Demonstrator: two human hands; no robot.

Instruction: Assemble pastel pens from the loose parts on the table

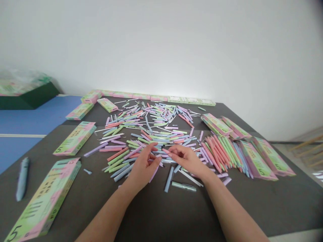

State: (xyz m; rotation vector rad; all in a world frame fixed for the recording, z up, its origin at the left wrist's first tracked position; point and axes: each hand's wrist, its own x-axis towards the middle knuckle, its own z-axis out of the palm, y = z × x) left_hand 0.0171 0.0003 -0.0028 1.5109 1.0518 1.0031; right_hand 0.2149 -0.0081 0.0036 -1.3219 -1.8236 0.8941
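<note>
A wide pile of pastel pens and pen parts (151, 131), pink, green, blue and purple, covers the middle of a dark table (164, 215). My left hand (143, 166) rests at the pile's near edge, fingers curled round a purple pen barrel (154, 173). My right hand (185, 158) sits just to its right, fingertips pinched on a thin pink piece (167, 152). The two hands nearly touch. A green pen (183, 186) and a blue barrel (169, 179) lie just in front of them.
Flat pastel boxes marked "5" (42, 201) (75, 137) lie at the left; more boxes (262, 156) and a row of sorted pens (222, 151) lie at the right. A blue pen (22, 178) lies near the left edge. Boxes line the far edge (161, 98). White wall behind.
</note>
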